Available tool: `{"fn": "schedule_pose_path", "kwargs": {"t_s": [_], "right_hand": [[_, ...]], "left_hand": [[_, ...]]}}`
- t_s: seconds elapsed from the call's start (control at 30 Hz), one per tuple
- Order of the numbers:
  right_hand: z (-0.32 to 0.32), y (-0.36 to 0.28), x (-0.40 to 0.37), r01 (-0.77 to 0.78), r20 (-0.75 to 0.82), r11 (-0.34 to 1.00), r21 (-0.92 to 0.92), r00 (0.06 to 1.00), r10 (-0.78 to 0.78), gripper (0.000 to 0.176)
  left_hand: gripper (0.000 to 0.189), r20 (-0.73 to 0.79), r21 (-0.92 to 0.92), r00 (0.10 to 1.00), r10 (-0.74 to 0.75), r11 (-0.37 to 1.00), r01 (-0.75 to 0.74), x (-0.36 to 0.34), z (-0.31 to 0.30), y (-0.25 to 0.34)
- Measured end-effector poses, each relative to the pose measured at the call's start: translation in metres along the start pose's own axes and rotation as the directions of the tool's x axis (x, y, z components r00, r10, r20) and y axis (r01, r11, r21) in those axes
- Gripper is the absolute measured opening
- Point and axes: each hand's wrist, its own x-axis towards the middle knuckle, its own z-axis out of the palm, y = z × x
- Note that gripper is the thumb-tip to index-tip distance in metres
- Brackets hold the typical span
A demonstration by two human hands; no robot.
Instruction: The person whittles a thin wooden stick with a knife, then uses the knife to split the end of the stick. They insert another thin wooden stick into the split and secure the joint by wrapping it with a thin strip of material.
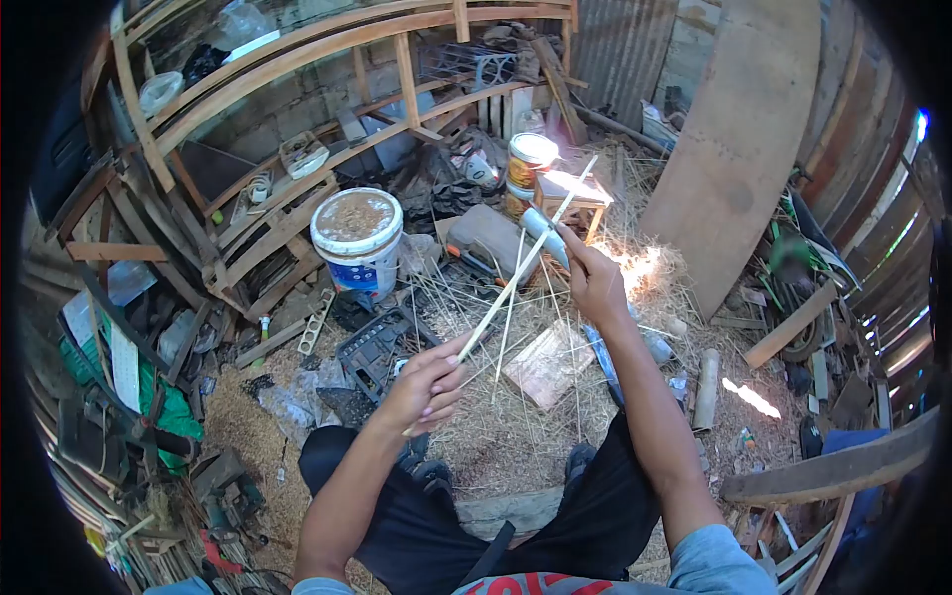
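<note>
A long pale strip [490, 315] runs diagonally up and to the right in front of me. My left hand [426, 388] is closed round its lower end. My right hand [593, 276] grips a tool whose grey-blue, flat part [544, 236] lies against the strip's upper stretch; what kind of tool it is I cannot tell. Beyond that contact the strip's thin far end points toward a small wooden stool. Under both hands, several thin strips lie across the ground around a light wooden board [548, 364].
A lidded white and blue bucket [357, 243] stands at left, beside an open black tool case [382, 347]. Smaller tins [533, 164] and the stool [575, 188] are ahead. A large plank [739, 139] leans at right; a curved beam [833, 464] juts in at lower right.
</note>
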Motion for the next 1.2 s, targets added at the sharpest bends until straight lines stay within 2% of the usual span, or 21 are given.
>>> {"fn": "schedule_pose_path", "kwargs": {"t_s": [0.13,0.23,0.4,0.5,0.6,0.7,0.8,0.87,0.93,0.97,1.03,1.07,1.1,1.17,1.2], "right_hand": [[-0.013,0.023,0.004,-0.011,-0.021,0.991,-0.131,1.000,0.008,0.042],[-0.023,0.020,0.007,0.029,-0.105,0.985,-0.173,0.993,-0.048,0.042],[-0.035,0.031,0.013,-0.103,-0.168,0.980,-0.172,0.983,0.074,0.041],[-0.032,0.043,0.013,-0.146,-0.201,0.965,-0.216,0.974,0.103,0.040],[-0.026,0.056,0.012,-0.134,-0.292,0.977,-0.167,0.953,0.080,0.036],[-0.032,0.055,0.009,-0.335,-0.229,0.926,-0.172,0.928,0.294,0.035],[-0.021,0.123,0.000,-0.483,-0.372,0.870,-0.097,0.829,0.418,0.035],[-0.048,0.217,-0.021,-0.575,-0.431,0.815,-0.066,0.753,0.497,0.034],[-0.049,0.191,-0.029,-0.535,-0.331,0.842,-0.071,0.809,0.486,0.036],[-0.055,0.173,-0.027,-0.506,-0.267,0.859,-0.082,0.841,0.470,0.037],[-0.031,0.100,-0.011,-0.475,-0.021,0.877,-0.068,0.880,0.475,0.039],[-0.013,0.063,-0.007,-0.318,0.039,0.946,0.063,0.948,0.316,0.040],[0.003,0.028,-0.013,-0.161,0.075,0.966,0.202,0.986,0.149,0.042],[0.022,-0.036,-0.025,-0.223,0.359,0.962,0.158,0.920,0.154,0.041],[0.040,-0.060,-0.034,0.006,0.255,0.961,0.278,0.964,-0.080,0.045]], "left_hand": [[0.050,0.010,0.018,0.998,-0.070,0.997,0.070,-0.025,-0.012,0.012],[0.051,-0.023,0.047,0.996,-0.087,0.995,0.088,-0.043,-0.012,0.022],[0.050,-0.041,0.088,0.992,-0.116,0.989,0.119,-0.063,-0.016,0.032],[0.050,-0.057,0.091,0.990,-0.129,0.987,0.134,-0.064,-0.017,0.034],[0.051,-0.067,0.135,0.988,-0.137,0.980,0.145,-0.064,-0.018,0.038],[0.051,-0.087,0.145,0.984,-0.156,0.975,0.167,-0.059,-0.018,0.042],[0.052,-0.031,0.174,0.987,-0.157,0.972,0.160,-0.074,-0.015,0.048],[0.051,0.022,0.186,0.996,-0.088,0.979,0.083,-0.094,-0.037,0.054],[0.049,-0.243,0.277,0.966,0.094,0.961,-0.024,-0.087,-0.040,0.052],[0.049,-0.368,0.316,0.910,0.192,0.946,-0.072,-0.082,-0.041,0.045],[0.045,-0.315,0.277,0.913,0.261,0.945,-0.174,-0.061,-0.042,0.042],[0.045,-0.294,0.278,0.911,0.289,0.938,-0.207,-0.050,-0.038,0.044],[0.046,-0.259,0.195,0.923,0.285,0.951,-0.239,-0.042,-0.036,0.045],[0.048,-0.216,0.047,0.936,0.278,0.960,-0.275,-0.028,-0.035,0.037],[0.046,-0.224,-0.007,0.939,0.261,0.963,-0.269,-0.024,-0.030,0.032]]}}
